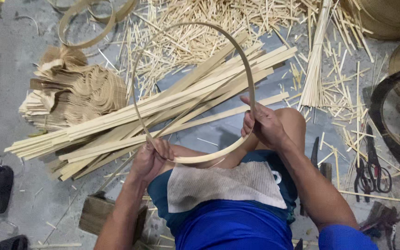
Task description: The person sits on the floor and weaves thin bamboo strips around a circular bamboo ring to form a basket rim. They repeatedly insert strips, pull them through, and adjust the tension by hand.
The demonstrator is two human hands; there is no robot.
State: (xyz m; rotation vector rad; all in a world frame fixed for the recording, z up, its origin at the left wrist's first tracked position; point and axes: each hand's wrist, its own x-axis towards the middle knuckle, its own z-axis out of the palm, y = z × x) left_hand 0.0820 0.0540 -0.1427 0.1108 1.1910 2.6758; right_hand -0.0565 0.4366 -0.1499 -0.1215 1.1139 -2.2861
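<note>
Hands grip a bent bamboo strip (251, 78) curved into a hoop above the person's knees. The left hand (151, 159) is closed around the hoop's lower left part, fingers wrapped over the strip, and the right hand (265, 125) is clamped on its lower right side, thumb raised along the band. Between the two hands the bottom arc runs just over a white cloth (223, 185) spread on the lap. The strip is thin, flat, pale and smooth, and the hoop is slightly egg-shaped, its long axis running from the lap away toward the top of the view, tilted a little to the right. Behind it lies a bundle of long straight slats (116, 125) stretched on the grey floor (10, 88) from lower left to upper right. Short splinters (190, 37) are scattered beyond. Black shears (371, 166) lie on the floor to the right, well apart from the hoop.
</note>
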